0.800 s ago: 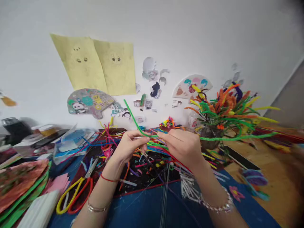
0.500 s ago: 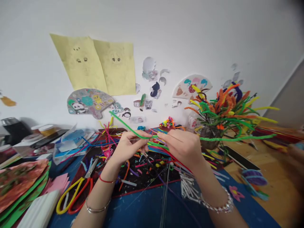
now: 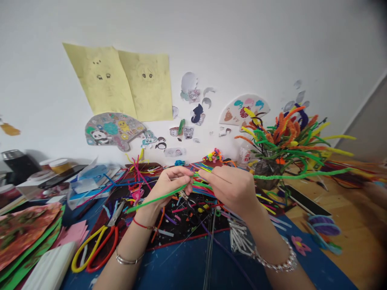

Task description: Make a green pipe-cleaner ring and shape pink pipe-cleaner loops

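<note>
Both my hands meet in the middle of the view over a cluttered craft table. My left hand (image 3: 171,185) pinches a long green pipe cleaner (image 3: 302,175) near its bend; the short end slants down to the left, past my wrist. My right hand (image 3: 232,187) pinches the same pipe cleaner just to the right, and its long end runs out to the far right. A thin bare wire lies along the green stem between my fingers. Under my hands lies a loose heap of coloured pipe cleaners (image 3: 199,189).
A pot of pipe-cleaner plants (image 3: 284,141) stands at the right. Scissors with yellow and red handles (image 3: 96,239) lie at the lower left, by stacked paper (image 3: 27,229). A bundle of white sticks (image 3: 240,239) and thin wires (image 3: 208,257) lie on the blue mat. Drawings hang on the wall.
The short left end of the green pipe cleaner has swung from pointing up-left to pointing down-left, turned by my left hand. My right hand has stayed in place.
</note>
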### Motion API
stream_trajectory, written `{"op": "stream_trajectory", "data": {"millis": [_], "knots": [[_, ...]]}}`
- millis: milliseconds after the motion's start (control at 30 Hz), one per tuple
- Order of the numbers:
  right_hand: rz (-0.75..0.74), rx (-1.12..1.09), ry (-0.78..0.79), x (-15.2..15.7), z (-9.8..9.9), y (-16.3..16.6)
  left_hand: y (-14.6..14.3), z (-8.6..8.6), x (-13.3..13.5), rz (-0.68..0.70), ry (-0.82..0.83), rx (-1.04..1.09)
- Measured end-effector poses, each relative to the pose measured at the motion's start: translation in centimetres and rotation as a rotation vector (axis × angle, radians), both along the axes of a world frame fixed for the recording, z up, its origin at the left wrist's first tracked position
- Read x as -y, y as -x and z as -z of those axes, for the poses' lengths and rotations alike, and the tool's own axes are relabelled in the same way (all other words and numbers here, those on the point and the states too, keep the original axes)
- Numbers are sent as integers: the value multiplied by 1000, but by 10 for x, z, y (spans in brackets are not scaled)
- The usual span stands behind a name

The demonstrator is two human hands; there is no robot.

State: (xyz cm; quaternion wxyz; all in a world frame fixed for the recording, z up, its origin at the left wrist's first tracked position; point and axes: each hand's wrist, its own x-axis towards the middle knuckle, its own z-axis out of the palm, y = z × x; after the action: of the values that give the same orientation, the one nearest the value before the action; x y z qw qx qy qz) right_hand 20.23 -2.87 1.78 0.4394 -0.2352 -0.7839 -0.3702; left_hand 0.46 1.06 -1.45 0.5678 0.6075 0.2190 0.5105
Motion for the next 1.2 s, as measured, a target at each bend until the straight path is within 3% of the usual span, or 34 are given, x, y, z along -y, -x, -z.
{"op": "stream_trajectory", "data": {"millis": [200, 367, 533, 1200], "knots": [[-5, -8, -11, 0, 0, 0, -1, -4, 4, -107, -13, -55], [22, 10, -24, -1, 0, 1, -2, -15, 13, -322, -129, -186], [59, 31, -20, -3, 1, 1, -4, -19, 18, -453, -132, -283], [24, 26, 58, -3, 2, 0, -5, -22, 21, -351, -56, -16]]}}
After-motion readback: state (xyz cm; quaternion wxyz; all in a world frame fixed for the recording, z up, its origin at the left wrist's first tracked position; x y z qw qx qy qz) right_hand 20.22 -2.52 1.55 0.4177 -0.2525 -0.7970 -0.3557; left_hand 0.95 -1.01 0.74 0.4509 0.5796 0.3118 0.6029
